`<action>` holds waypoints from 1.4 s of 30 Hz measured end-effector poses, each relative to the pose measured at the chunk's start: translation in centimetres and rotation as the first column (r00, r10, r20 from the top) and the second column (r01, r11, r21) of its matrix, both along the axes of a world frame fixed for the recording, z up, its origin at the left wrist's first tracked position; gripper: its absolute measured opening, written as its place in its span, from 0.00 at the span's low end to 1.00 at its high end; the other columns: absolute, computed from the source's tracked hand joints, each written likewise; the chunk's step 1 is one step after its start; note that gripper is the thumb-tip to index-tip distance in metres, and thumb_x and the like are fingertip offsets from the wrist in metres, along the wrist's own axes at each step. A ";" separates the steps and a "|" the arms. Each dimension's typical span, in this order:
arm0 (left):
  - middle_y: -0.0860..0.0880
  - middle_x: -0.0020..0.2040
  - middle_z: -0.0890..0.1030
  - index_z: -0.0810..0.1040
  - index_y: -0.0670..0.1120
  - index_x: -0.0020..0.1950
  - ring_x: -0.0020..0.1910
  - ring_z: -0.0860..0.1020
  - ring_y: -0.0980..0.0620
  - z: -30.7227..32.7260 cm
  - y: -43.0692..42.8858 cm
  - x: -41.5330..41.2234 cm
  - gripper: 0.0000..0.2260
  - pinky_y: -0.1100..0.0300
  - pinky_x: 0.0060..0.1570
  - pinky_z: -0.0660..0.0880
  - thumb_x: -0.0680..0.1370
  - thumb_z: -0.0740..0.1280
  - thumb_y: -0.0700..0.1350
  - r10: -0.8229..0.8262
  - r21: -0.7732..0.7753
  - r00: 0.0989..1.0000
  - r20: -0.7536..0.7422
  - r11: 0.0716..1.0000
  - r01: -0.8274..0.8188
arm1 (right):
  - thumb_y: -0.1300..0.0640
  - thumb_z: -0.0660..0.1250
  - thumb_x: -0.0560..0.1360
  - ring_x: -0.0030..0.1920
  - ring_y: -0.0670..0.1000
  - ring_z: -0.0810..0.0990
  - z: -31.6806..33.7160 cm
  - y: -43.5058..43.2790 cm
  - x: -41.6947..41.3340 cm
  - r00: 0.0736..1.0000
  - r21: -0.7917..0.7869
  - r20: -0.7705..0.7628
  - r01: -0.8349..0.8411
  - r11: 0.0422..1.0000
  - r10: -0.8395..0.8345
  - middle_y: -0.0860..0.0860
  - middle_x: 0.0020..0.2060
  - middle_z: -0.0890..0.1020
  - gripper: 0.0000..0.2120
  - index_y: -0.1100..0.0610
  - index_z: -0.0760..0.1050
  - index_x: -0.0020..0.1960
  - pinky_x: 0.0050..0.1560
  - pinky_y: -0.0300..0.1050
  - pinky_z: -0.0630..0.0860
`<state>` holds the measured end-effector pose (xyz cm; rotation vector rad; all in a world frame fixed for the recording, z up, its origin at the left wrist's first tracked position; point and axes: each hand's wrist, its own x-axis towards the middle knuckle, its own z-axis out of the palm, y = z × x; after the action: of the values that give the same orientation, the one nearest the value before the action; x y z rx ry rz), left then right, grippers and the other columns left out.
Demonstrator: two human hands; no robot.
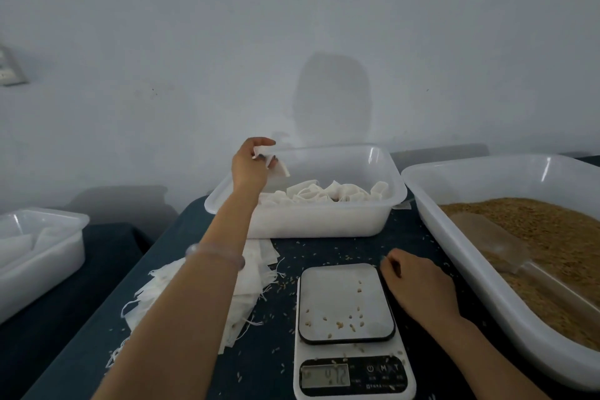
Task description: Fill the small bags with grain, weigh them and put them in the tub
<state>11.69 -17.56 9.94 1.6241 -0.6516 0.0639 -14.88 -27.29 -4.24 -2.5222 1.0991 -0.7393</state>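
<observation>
My left hand [251, 166] is raised over the left rim of the white tub [324, 221] and holds a small white bag [276, 164] between thumb and fingers. Several filled white bags [328, 193] lie inside that tub. My right hand [418, 289] rests on the dark table, fingers curled with nothing visible in them, just right of the scale [347, 331]. The scale's platform carries only a few loose grains. A large white tray of brown grain [535, 237] stands at the right, with a clear scoop [506, 253] lying in it.
A stack of flat empty bags [246, 289] with loose strings lies on the table under my left forearm. Scattered grains dot the dark cloth around the scale. Another white tub [39, 247] stands on a separate surface at the far left. A pale wall rises close behind.
</observation>
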 end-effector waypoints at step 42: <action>0.59 0.43 0.80 0.77 0.56 0.39 0.47 0.77 0.55 -8.8 12.4 -2.9 0.07 0.58 0.42 0.73 0.73 0.73 0.48 -0.028 0.699 0.931 0.364 0.669 -0.253 | 0.43 0.57 0.79 0.28 0.42 0.74 -0.3 0.4 -0.2 0.999 -0.060 -0.047 0.013 0.998 -0.016 0.45 0.27 0.76 0.14 0.46 0.69 0.37 0.26 0.39 0.66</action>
<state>8.75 -5.15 1.14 2.4933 -0.9184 0.2050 -15.05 -26.87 -4.53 -2.5967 1.1283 -0.7297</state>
